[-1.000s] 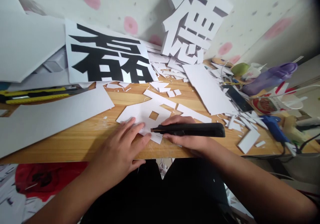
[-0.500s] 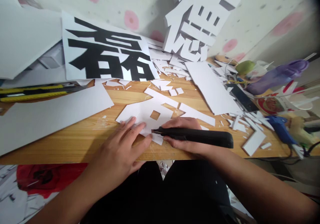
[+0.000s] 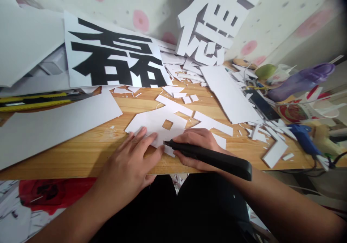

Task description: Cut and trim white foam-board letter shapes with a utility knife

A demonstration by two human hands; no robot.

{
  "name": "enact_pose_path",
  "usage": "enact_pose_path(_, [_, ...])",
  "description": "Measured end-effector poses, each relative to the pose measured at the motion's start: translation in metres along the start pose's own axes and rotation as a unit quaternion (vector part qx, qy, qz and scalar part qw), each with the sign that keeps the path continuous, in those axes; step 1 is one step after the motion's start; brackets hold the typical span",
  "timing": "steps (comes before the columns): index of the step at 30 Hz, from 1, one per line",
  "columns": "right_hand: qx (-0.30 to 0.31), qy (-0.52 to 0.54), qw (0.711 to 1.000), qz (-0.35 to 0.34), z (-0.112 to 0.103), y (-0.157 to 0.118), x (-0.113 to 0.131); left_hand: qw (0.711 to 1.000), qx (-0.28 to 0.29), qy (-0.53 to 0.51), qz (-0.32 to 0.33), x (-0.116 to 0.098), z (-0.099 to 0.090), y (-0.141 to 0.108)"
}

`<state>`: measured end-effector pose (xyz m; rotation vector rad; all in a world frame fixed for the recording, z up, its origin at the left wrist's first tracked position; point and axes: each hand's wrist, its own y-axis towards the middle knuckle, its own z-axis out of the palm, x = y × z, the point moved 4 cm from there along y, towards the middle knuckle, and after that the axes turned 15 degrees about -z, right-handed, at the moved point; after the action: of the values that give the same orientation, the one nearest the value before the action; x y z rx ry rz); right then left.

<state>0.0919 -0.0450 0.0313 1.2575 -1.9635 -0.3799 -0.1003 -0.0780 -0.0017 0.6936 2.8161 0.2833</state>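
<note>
A black cutter [image 3: 217, 158] is gripped in the right hand [image 3: 199, 140], its tip set at the cut white board [image 3: 151, 121], which is laid flat near the front edge of the table [image 3: 132, 107]; the board is touched by the outspread fingertips of the left hand [image 3: 132, 160]

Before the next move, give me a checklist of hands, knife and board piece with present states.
1. Right hand grips the black knife: ok.
2. Left hand rests on the white board piece: ok.
3. Left fingers well clear of the blade tip: not ok, one fingertip is close beside it.
4. Blade tip sunk into the piece: cannot tell.
5. Yellow-and-black cutters lying away from both hands: ok.
</note>
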Motion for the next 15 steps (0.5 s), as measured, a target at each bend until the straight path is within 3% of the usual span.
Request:
enact_pose_path(11, [0.008,0.049,0.999,-0.021,-0.0013,-0.0064,-0.0036,1.0,-0.01,-0.002,0.006,0.002,0.0034,-0.0002])
enact_pose_path(15, [0.015,0.058,0.998,-0.024,-0.0023,-0.0079,-0.0048,1.0,0.001,-0.022,-0.018,0.0029,0.004,-0.0003])
